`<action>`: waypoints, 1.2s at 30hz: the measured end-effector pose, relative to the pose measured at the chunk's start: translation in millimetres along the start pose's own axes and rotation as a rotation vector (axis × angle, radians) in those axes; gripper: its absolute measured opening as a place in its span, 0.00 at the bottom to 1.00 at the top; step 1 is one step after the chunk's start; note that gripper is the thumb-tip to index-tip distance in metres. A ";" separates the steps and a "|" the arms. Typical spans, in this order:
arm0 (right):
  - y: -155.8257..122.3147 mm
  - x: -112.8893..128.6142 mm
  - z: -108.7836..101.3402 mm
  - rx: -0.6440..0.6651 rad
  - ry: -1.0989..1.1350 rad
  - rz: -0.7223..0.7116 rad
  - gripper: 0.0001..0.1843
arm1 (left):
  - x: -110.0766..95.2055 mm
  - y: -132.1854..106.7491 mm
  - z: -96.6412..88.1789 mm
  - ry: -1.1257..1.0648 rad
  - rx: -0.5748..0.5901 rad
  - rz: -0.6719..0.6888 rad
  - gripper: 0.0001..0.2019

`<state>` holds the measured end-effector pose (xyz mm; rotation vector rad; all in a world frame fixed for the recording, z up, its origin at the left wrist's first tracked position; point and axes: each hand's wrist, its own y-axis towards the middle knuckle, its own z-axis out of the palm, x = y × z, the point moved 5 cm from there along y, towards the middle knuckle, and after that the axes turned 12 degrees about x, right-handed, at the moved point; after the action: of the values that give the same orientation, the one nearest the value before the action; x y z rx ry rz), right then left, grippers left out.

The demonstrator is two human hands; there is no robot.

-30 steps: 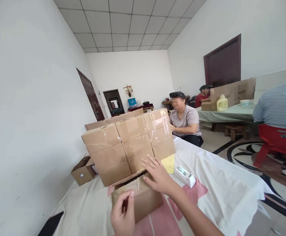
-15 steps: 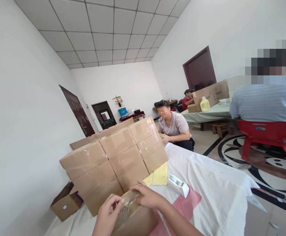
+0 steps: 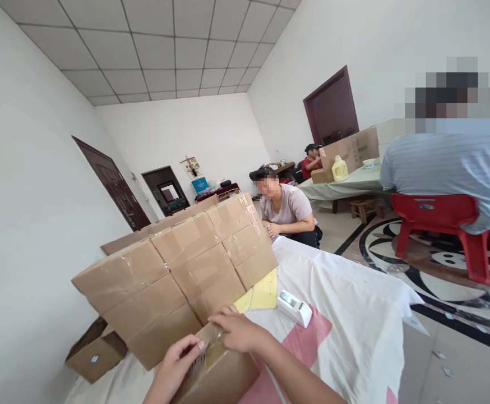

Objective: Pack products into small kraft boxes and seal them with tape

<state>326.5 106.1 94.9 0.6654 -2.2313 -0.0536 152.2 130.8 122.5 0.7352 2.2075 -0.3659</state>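
A brown cardboard box (image 3: 223, 375) lies on the cloth right in front of me, with shiny clear tape (image 3: 213, 349) on its top. My left hand (image 3: 176, 362) is at the box's left top edge, thumb and fingers closed together beside some dark printed stripes. What they pinch, if anything, is hidden. Across the top from it, my right hand (image 3: 234, 331) grips the box, its fingers bent over the far edge. A white tape dispenser (image 3: 294, 308) rests to the right of my right hand, apart from it.
Taped cardboard boxes (image 3: 178, 264) are stacked behind the box. An open carton (image 3: 96, 350) stands at left. Yellow sheets (image 3: 265, 289) lie by the stack on the white cloth (image 3: 346, 314). A person (image 3: 291, 205) crouches at the far end; another sits on a red chair (image 3: 434, 209).
The view has swung slightly right, so everything appears shifted left. Both hands stay at the box top; the left fingers and the right hand have shifted only slightly on it.
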 end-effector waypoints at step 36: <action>-0.8 -9.8 14.5 -0.229 0.448 -0.003 0.13 | -1.2 -14.1 -14.8 -0.184 0.082 -0.298 0.21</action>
<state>322.0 107.6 78.1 0.4976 -1.7607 -0.1444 135.6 126.1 133.6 0.3950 2.1362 -0.6499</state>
